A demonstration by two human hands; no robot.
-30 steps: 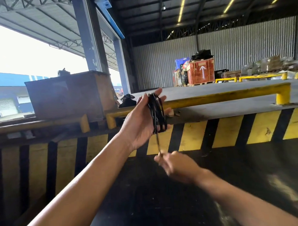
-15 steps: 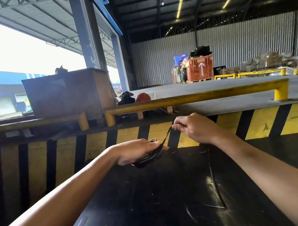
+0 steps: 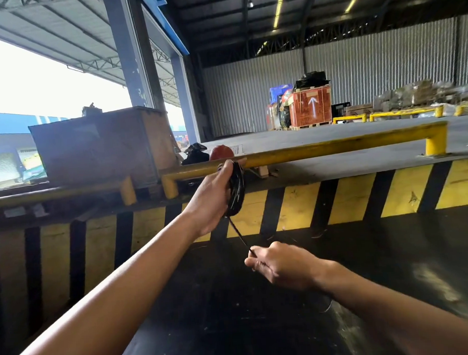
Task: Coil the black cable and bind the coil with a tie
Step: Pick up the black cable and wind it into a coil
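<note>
In front of the striped yellow-and-black dock edge [image 3: 351, 199], raised to about the height of the yellow guard rail [image 3: 333, 146], the left hand [image 3: 215, 197] is closed around the coil of black cable [image 3: 236, 190], the fingers wrapped through the loops so that the coil stands nearly upright, its long axis running top to bottom. From the bottom of the coil a single free strand [image 3: 239, 234] runs down and to the right, looking taut, to the right hand [image 3: 282, 266], which sits lower and nearer the camera, over the dark dock plate [image 3: 391, 251]. That hand is shut to a narrow pinch, thumb and fingers closed on the strand just where it enters the fist; more cable seems to trail off below the wrist, though it is hard to make out against the dark floor. The coil therefore lies up and to the left of the right hand, and the next loop would probably have to be carried along that slant toward the left hand. No tie is visible, so the binding appears not yet begun.
</note>
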